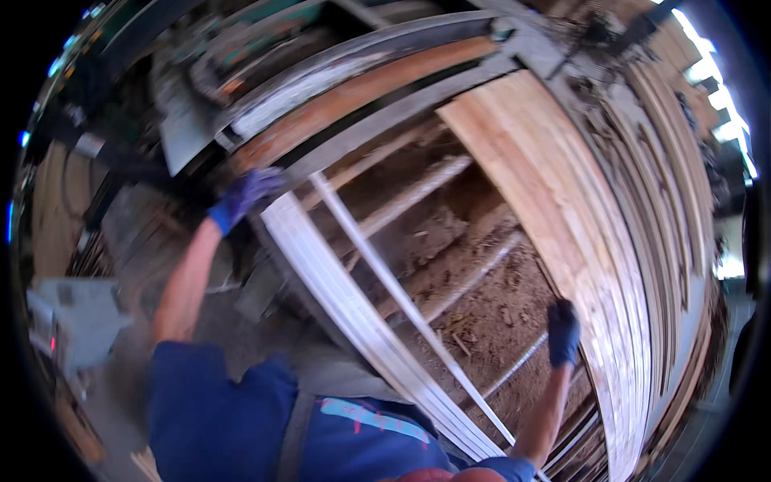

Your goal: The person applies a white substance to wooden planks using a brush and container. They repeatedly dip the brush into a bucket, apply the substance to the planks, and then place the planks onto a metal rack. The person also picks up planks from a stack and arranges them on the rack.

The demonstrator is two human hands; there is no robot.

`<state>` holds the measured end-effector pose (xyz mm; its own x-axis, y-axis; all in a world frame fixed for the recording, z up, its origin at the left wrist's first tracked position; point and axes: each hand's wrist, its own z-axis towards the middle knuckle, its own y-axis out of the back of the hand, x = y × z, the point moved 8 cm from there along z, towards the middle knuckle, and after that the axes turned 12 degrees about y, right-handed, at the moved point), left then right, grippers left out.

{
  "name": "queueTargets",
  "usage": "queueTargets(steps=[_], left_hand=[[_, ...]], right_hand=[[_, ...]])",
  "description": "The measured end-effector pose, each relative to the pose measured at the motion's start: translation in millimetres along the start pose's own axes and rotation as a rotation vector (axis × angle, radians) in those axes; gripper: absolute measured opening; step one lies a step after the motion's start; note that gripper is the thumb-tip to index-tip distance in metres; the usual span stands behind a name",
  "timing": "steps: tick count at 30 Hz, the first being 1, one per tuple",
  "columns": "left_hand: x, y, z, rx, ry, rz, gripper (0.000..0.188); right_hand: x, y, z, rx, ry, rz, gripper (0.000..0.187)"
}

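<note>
My left hand (245, 197), in a purple-blue work glove, is stretched out at the far end of a stack of pale planks (345, 301). Its fingers look extended but are somewhat blurred. A narrow pale strip of wood (401, 297) lies beside that stack, slightly apart from it. On the right, my right hand (564, 331), in a dark blue glove, is closed at the near-side edge of a wide wooden plank (554, 217). Its fingertips are hidden. Several long planks lie side by side there.
Between the plank groups run metal crossbars (418, 193) over a floor of sawdust and wood scraps (482, 297). A machine with an orange-brown beam (361, 100) stands at the far side. More long boards (658, 209) are stacked at the right.
</note>
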<state>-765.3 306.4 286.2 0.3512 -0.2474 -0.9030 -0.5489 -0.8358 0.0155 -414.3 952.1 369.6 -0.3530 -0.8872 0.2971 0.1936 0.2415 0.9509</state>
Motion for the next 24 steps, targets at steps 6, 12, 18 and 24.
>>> queueTargets(steps=[6, 12, 18, 24], left_hand=[[20, -29, 10, -0.025, -0.164, -0.186, 0.084], [6, -50, 53, 0.081, -0.069, -0.306, 0.096], [-29, -90, 114, 0.180, -0.036, -0.339, 0.096], [-42, -98, 129, 0.096, -0.080, -0.207, 0.086]], right_hand=[[77, 18, -106, 0.184, -0.329, 0.642, 0.018], [182, -34, -250, 1.107, -0.649, 1.139, 0.026], [194, -71, -284, 1.052, -0.501, 1.047, 0.031], [166, -107, -261, 0.611, -0.732, 1.101, 0.039]])
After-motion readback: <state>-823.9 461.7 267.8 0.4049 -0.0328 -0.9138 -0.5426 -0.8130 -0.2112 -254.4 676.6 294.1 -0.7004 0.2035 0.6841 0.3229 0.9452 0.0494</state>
